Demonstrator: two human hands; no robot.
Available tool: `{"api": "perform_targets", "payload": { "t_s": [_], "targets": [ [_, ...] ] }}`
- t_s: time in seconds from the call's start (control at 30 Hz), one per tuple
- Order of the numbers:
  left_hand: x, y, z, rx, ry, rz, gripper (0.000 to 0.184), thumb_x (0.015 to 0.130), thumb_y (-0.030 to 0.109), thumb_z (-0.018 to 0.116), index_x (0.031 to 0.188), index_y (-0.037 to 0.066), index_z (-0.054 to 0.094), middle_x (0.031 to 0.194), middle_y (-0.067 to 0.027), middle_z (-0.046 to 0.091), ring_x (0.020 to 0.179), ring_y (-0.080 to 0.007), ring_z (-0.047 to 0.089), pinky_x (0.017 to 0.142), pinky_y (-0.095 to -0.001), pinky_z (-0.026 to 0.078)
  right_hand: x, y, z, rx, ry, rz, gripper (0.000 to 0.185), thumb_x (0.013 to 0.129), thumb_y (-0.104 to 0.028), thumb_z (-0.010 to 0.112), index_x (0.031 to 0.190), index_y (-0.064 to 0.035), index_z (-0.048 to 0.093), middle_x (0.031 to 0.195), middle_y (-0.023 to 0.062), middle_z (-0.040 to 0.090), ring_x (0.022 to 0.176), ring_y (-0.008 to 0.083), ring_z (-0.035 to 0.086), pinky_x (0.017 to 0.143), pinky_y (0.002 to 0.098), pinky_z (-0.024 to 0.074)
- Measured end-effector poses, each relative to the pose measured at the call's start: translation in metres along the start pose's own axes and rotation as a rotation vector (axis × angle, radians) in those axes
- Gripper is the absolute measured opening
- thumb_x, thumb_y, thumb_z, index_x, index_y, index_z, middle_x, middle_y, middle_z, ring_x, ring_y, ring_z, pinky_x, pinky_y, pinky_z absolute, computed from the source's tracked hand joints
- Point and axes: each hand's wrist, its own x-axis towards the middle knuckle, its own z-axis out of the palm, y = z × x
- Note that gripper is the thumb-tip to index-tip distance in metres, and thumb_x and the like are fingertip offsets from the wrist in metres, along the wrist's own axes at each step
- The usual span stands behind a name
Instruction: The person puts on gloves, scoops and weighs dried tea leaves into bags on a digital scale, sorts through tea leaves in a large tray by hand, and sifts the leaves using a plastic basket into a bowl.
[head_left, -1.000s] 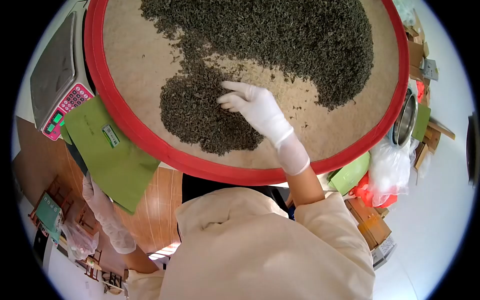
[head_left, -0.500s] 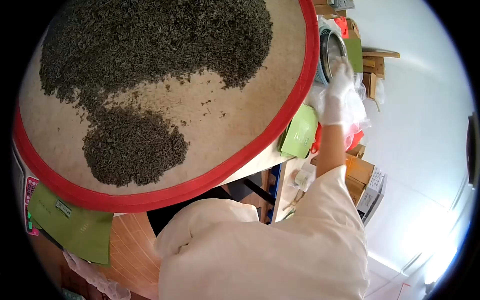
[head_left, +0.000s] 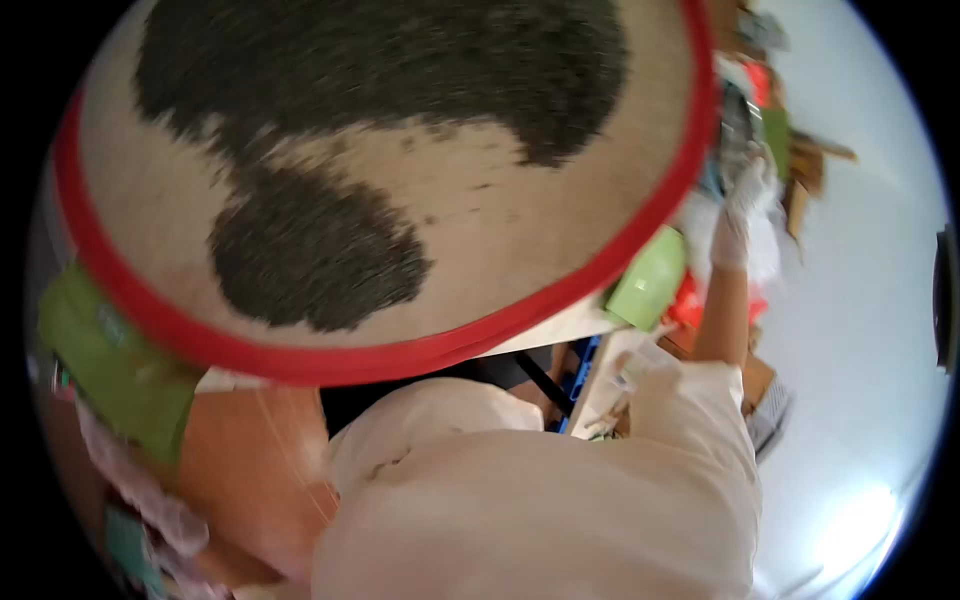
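Dark, dry leaf-like material (head_left: 320, 250) lies on a round, light tray with a red rim (head_left: 450, 348). A smaller heap sits nearer to me and joins a large mass behind it. My right hand (head_left: 745, 195), in a white glove, reaches past the tray's right side to the rim of a metal bowl (head_left: 737, 120); its fingers are blurred and their grip is unclear. At the lower left my gloved left hand (head_left: 135, 480) holds a green bag (head_left: 120, 370) by its outer side, with the fingers mostly hidden behind it.
A green packet (head_left: 650, 278) lies beside the tray's right rim. Clear plastic and red bags (head_left: 690, 300) are below my right hand, with cardboard boxes (head_left: 760, 380) lower down. A wooden surface (head_left: 250, 470) shows at the lower left.
My right hand has left the smaller heap and moved right to the metal bowl. The view has turned right, then partly back. The green bag stays with my left hand.
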Motion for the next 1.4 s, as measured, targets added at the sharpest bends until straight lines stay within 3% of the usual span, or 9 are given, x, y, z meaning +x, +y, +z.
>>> {"api": "perform_targets", "payload": {
  "t_s": [0.07, 0.23, 0.4, 0.57, 0.7, 0.83, 0.9, 1.03, 1.4],
  "targets": [
    [-0.007, 0.074, 0.01, -0.203, -0.007, -0.176, 0.05, 0.099, 0.034, 0.035, 0.136, 0.001, 0.041, 0.127, -0.0112, 0.05, 0.114, -0.0203, 0.048, 0.094, -0.03, 0.038, -0.103, -0.065, 0.079, -0.354, -0.279, -0.315, 0.03, 0.095, -0.002, 0.038, 0.119, 0.002, 0.055, 0.11, 0.0125, 0.062, 0.109, 0.0198, 0.056, 0.097, 0.0307, 0.0428],
    [-0.029, 0.059, 0.012, -0.242, 0.125, -0.13, 0.046, 0.098, 0.03, 0.035, 0.132, 0.001, 0.047, 0.115, -0.0091, 0.054, 0.093, -0.0141, 0.05, 0.083, -0.0283, 0.04, -0.294, -0.104, 0.213, -0.315, -1.093, -0.797, 0.027, 0.078, -0.002, 0.061, 0.104, -0.0073, 0.065, 0.098, 0.0125, 0.066, 0.09, 0.027, 0.064, 0.082, 0.0357, 0.0521],
    [-0.084, 0.128, 0.018, -0.206, 0.706, -0.011, 0.043, 0.098, 0.023, 0.031, 0.127, -0.003, 0.05, 0.097, -0.0068, 0.054, 0.082, -0.0118, 0.048, 0.072, -0.0246, 0.038, -0.387, -0.112, 0.297, -0.116, -1.211, -0.655, 0.026, 0.082, -0.024, 0.064, 0.103, -0.0095, 0.066, 0.106, 0.0105, 0.061, 0.102, 0.0288, 0.055, 0.087, 0.0393, 0.0451],
    [-0.16, 0.119, 0.04, -0.246, 0.609, 0.261, 0.034, 0.097, 0.022, 0.037, 0.117, -0.002, 0.051, 0.097, -0.0074, 0.052, 0.08, -0.0154, 0.049, 0.073, -0.031, 0.042, -0.399, -0.121, 0.305, -0.202, -1.329, -0.709, 0.018, 0.078, -0.022, 0.067, 0.092, -0.01, 0.068, 0.099, 0.0071, 0.061, 0.094, 0.0274, 0.056, 0.082, 0.0387, 0.046],
    [-0.14, 0.159, 0.073, -0.255, 0.236, 0.226, 0.029, 0.094, 0.017, 0.037, 0.106, 0.0, 0.058, 0.088, -0.0067, 0.053, 0.074, -0.0164, 0.049, 0.07, -0.0305, 0.042, -0.39, -0.125, 0.264, -0.123, -1.295, -0.547, 0.011, 0.076, -0.015, 0.069, 0.085, -0.0095, 0.066, 0.092, 0.0068, 0.062, 0.087, 0.0262, 0.058, 0.078, 0.0362, 0.0476],
    [-0.106, 0.176, 0.13, -0.583, -0.039, 0.061, 0.036, 0.095, 0.022, 0.039, 0.118, 0.001, 0.058, 0.094, -0.0073, 0.058, 0.079, -0.0157, 0.053, 0.075, -0.0293, 0.044, -0.382, -0.14, 0.233, 0.056, -1.224, 0.193, 0.013, 0.088, -0.016, 0.061, 0.097, -0.0079, 0.064, 0.098, 0.0051, 0.064, 0.086, 0.015, 0.061, 0.076, 0.0264, 0.0469],
    [-0.096, 0.179, 0.146, -1.021, -0.234, -0.373, 0.039, 0.097, 0.028, 0.04, 0.122, 0.001, 0.055, 0.108, -0.0079, 0.06, 0.091, -0.016, 0.056, 0.082, -0.0287, 0.044, -0.371, -0.148, 0.23, 0.274, -1.278, 0.706, 0.021, 0.095, -0.02, 0.051, 0.103, -0.0041, 0.062, 0.102, 0.0049, 0.065, 0.084, 0.0124, 0.061, 0.075, 0.0243, 0.0465],
    [-0.088, 0.189, 0.154, -1.246, -0.276, -0.424, 0.046, 0.097, 0.034, 0.039, 0.128, 0.002, 0.049, 0.122, -0.01, 0.055, 0.106, -0.0179, 0.054, 0.091, -0.0299, 0.042, -0.377, -0.14, 0.227, 0.499, -1.299, 1.049, 0.031, 0.098, -0.026, 0.045, 0.11, -0.0017, 0.06, 0.104, 0.0095, 0.065, 0.088, 0.0168, 0.062, 0.077, 0.0273, 0.0468],
    [-0.076, 0.175, 0.177, -1.527, -0.542, -0.488, 0.057, 0.096, 0.037, 0.037, 0.139, 0.0, 0.033, 0.141, -0.0169, 0.038, 0.13, -0.0262, 0.037, 0.109, -0.0383, 0.028, -0.377, -0.164, 0.222, 0.685, -1.343, 1.23, 0.037, 0.097, -0.027, 0.044, 0.115, 0.0038, 0.056, 0.108, 0.0165, 0.063, 0.092, 0.0194, 0.06, 0.082, 0.0317, 0.0478]
  ]
}}
